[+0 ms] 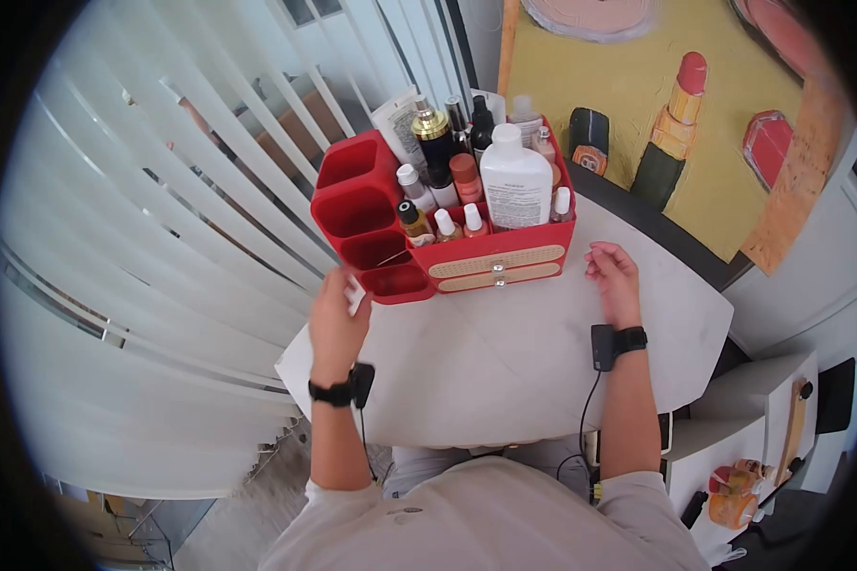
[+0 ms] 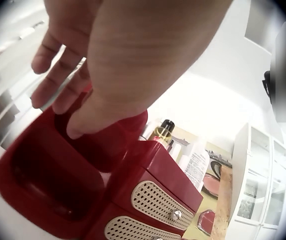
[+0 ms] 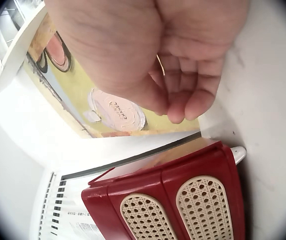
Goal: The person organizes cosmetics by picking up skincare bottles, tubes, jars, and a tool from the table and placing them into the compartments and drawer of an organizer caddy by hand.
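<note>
A red cosmetics organizer (image 1: 495,249) stands on the white table, packed with bottles. My left hand (image 1: 338,319) is at its left front, beside the front compartments (image 1: 398,282). In the left wrist view the fingers (image 2: 65,75) are spread loosely, with the thumb over a compartment's rim. A small white patch (image 1: 355,295) shows by the left fingers in the head view; I cannot tell whether it is something held. My right hand (image 1: 616,283) hovers over the table right of the organizer, fingers loosely bent with nothing in them.
A large white bottle (image 1: 516,181) rises above smaller bottles in the organizer. Two woven-front drawers (image 1: 495,269) face me. White vertical blinds (image 1: 190,238) hang close on the left. A painting with a lipstick (image 1: 676,124) stands behind the table (image 1: 505,371).
</note>
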### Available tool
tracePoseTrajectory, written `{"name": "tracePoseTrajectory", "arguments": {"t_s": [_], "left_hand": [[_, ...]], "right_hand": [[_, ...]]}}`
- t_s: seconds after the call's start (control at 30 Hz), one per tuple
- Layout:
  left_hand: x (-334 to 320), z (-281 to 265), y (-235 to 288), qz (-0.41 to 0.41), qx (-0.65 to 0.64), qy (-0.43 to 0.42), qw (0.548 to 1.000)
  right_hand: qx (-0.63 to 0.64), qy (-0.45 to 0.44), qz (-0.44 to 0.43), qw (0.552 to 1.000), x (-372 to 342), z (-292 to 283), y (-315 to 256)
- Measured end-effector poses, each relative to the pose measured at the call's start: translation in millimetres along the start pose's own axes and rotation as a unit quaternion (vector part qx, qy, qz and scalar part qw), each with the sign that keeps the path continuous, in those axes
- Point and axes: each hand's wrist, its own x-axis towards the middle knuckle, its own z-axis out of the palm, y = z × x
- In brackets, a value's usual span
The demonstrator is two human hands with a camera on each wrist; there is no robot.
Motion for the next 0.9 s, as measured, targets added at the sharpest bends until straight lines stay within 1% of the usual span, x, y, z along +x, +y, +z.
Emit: {"name": "tracePoseTrajectory", "arguments": {"t_s": [0.03,0.07,0.1,0.13,0.17,0.23,0.27,0.3,0.37,0.4,0.47,0.5,0.57,0.6,0.67,0.7,0.77,0.83,0.9], "left_hand": [[-12.0,-5.0,-6.7,-0.061,0.024,-0.02,0.998],[-26.6,-8.7,-17.2,-0.06,0.021,-0.021,0.998],[-42.6,-11.7,-31.1,-0.105,0.089,-0.078,0.987],[-51.9,-13.1,-38.9,-0.152,0.159,-0.133,0.966],[-59.6,-12.1,-46.9,-0.161,0.163,-0.133,0.964],[-74.8,-13.8,-60.1,-0.22,0.171,-0.21,0.937],[-78.0,-12.6,-64.5,-0.208,0.144,-0.195,0.948],[-81.6,-13.6,-70.1,-0.216,0.146,-0.194,0.946],[-84.0,-8.7,-75.6,-0.196,0.118,-0.16,0.96],[-85.3,-6.5,-75.4,-0.198,0.112,-0.157,0.961],[-83.5,-6.3,-70.8,-0.154,0.138,-0.13,0.97],[-82.5,-6.8,-67.5,-0.153,0.133,-0.126,0.971],[-78.6,-19.1,-51.7,-0.177,-0.01,-0.091,0.98],[-74.1,-21.2,-48.2,-0.18,-0.011,-0.091,0.979],[-63.9,-21.6,-41.8,-0.116,-0.17,-0.033,0.978],[-60.5,-18.1,-39.1,-0.12,-0.171,-0.032,0.978],[-51.7,-10.5,-33.0,-0.083,-0.235,0.067,0.966],[-44.8,-7.6,-26.6,-0.08,-0.24,0.082,0.964],[-40.1,-5.2,-18.5,-0.068,-0.268,0.118,0.954]], "right_hand": [[-0.005,0.002,0.002,1.0,0.3,-0.1,-1.2],[-0.008,0.005,0.001,1.0,1.5,-2.3,-1.0],[-0.014,0.004,-0.005,1.0,2.6,-3.0,1.5],[-0.02,0.0,-0.007,1.0,2.8,-1.2,5.4],[-0.02,-0.007,0.0,1.0,2.6,-0.2,7.6],[-0.036,0.002,-0.018,0.999,3.6,-1.7,5.7],[-0.03,0.002,-0.017,0.999,2.9,-0.4,4.2],[-0.03,-0.004,-0.011,0.999,2.4,-1.0,7.7],[-0.015,-0.001,-0.018,1.0,4.7,-3.8,5.6],[-0.021,-0.003,-0.022,1.0,6.0,-5.4,3.5],[-0.018,-0.003,-0.021,1.0,5.9,-4.0,-0.2],[-0.022,-0.004,-0.026,0.999,5.7,-3.2,-0.7],[-0.022,0.003,-0.02,1.0,2.5,-0.5,3.0],[-0.024,0.001,-0.018,1.0,3.6,0.0,3.4],[-0.025,0.005,-0.02,0.999,3.1,-1.4,4.9],[-0.027,0.002,-0.018,0.999,2.3,-1.6,4.5],[-0.013,0.004,-0.019,1.0,2.4,-0.5,3.6],[-0.014,0.003,-0.02,1.0,3.0,-1.2,4.5],[-0.015,0.003,-0.022,1.0,3.8,-2.3,5.7]]}}
